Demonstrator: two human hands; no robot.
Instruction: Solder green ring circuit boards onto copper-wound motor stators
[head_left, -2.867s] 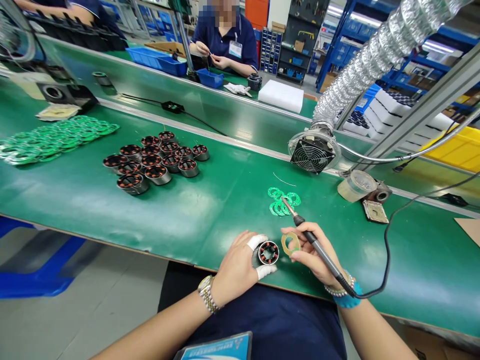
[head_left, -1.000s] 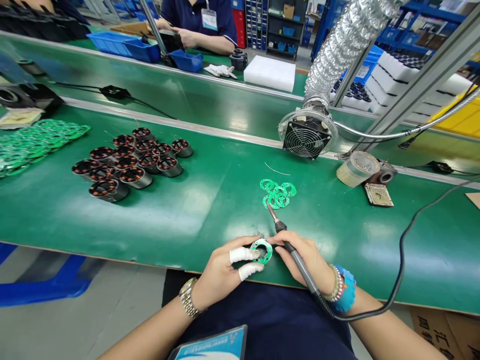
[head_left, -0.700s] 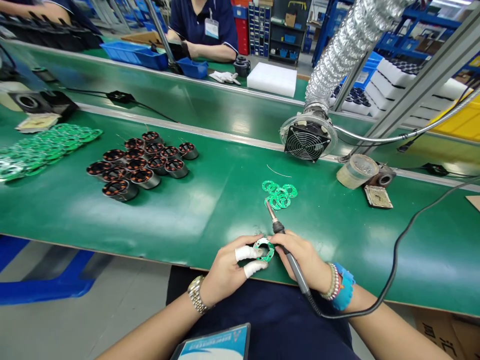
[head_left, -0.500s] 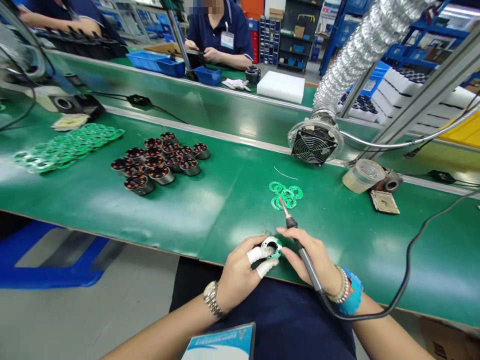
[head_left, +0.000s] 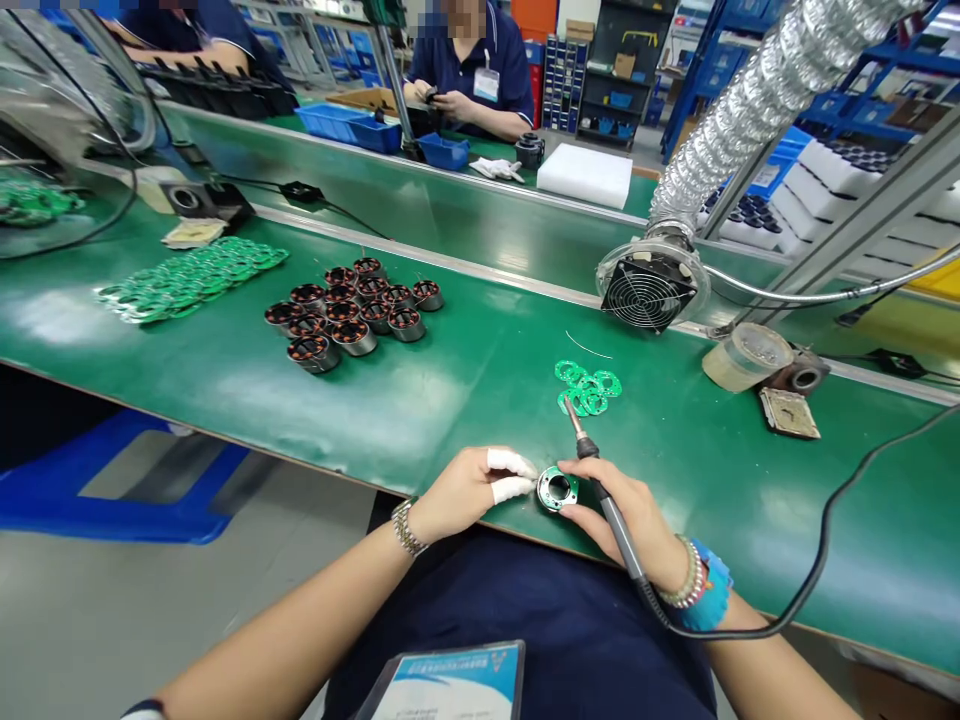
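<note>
My right hand (head_left: 637,510) is closed round a soldering iron (head_left: 616,525), its tip pointing away from me. The thumb and forefinger of that hand also grip a motor stator (head_left: 541,500) topped by a ring-shaped green circuit board (head_left: 571,488). My left hand (head_left: 472,485), with white finger covers on thumb and forefinger, is pinched at the stator's left edge. Whatever lies between those fingertips is too small to make out. Just beyond the iron's tip lie several loose green ring boards (head_left: 596,385).
Several copper-wound stators (head_left: 352,338) stand left of centre, beside rows of green boards (head_left: 187,280). A fan on a foil duct (head_left: 649,290) hangs at the back. Right of it are a round tub (head_left: 739,365) and a sponge holder (head_left: 789,413). Co-workers (head_left: 480,75) sit opposite.
My left hand has shifted left, from round the stator to its left edge. The right fingers now grip the stator, whose board has turned upward. The camera view has swung slightly left.
</note>
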